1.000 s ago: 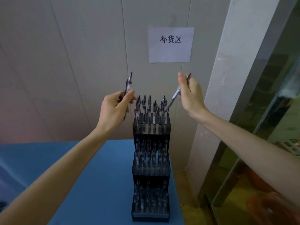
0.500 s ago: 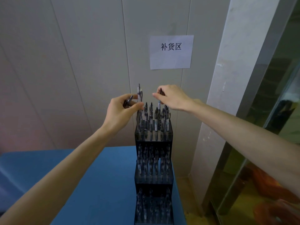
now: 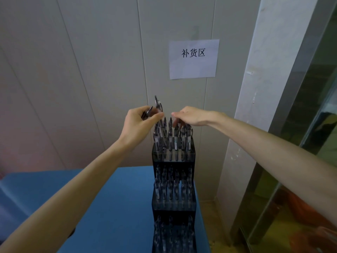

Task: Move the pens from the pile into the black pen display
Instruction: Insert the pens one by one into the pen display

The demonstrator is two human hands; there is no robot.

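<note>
The black pen display [image 3: 173,205] stands in three stepped tiers at the right edge of the blue table [image 3: 116,207], each tier full of upright pens. My left hand [image 3: 138,125] is just left of the top tier and grips two pens [image 3: 158,106]; one points up and the other lies across my fingers. My right hand [image 3: 191,116] hovers palm down over the top tier, its fingers loosely extended with the tips among the pen tops [image 3: 170,123]. It grips nothing that I can see. The pile of pens is out of view.
A panelled wall stands right behind the display, with a paper sign [image 3: 193,59] taped above it. A white pillar [image 3: 255,106] and a glass door frame [image 3: 300,125] rise on the right. The floor drops away beyond the table's right edge.
My right hand brought a pen down from up high into the top tier and now holds none. My left hand moved slightly right toward the display, still gripping its pens.
</note>
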